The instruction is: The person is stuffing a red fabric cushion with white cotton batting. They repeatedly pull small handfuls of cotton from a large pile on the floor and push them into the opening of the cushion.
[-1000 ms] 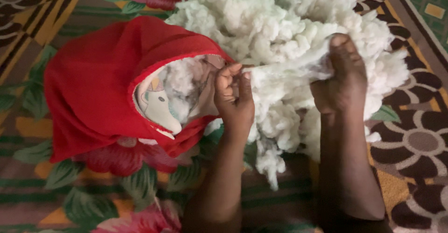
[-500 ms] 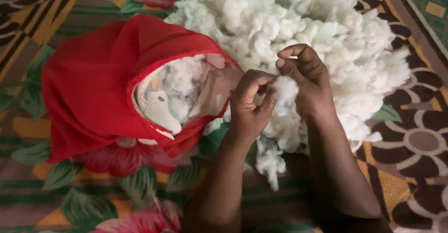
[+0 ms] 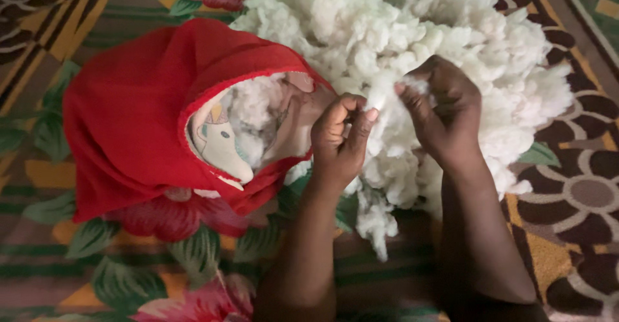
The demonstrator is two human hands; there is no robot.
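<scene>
A big heap of white cotton stuffing (image 3: 400,31) lies on a patterned cloth. To its left sits a red fabric cover (image 3: 135,109) with an open mouth; inside it shows a printed inner case (image 3: 222,141) partly filled with stuffing. My left hand (image 3: 338,144) pinches a tuft of cotton (image 3: 382,97) just right of the cover's mouth. My right hand (image 3: 445,112) grips the other end of the same tuft, over the heap. Both forearms come in from the bottom edge.
A floral cloth (image 3: 122,257) with red flowers and green leaves covers the floor at left and bottom. A brown and yellow patterned rug (image 3: 574,193) lies at the right. The heap fills the top middle.
A second ago my hands were spread, stretching cotton between them. They came together, and now they pull slightly apart again with a small tuft, the right hand nearer the heap.
</scene>
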